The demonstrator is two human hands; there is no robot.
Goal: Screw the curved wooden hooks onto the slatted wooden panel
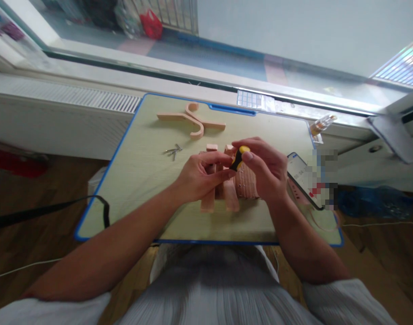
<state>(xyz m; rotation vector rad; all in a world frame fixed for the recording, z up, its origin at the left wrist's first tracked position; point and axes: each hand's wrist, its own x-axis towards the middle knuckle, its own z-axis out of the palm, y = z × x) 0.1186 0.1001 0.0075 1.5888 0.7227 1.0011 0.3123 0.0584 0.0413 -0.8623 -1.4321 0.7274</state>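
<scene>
Left hand point(200, 175) and right hand point(270, 168) pinch a yellow-and-black handle point(238, 159), with wooden strips point(231, 197) below the grip and curved wooden pieces point(195, 120) beyond.

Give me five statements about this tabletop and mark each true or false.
1. The left hand and right hand both hold the yellow-and-black handle. True.
2. The small metal pieces lie under the right hand. False: the metal pieces lie on the table's left side.
3. Two hooked wooden pieces lie beyond the hands. True.
4. The phone is in the left hand. False: the phone lies at the table's right side.
5. The table has a blue rim. True.
</scene>
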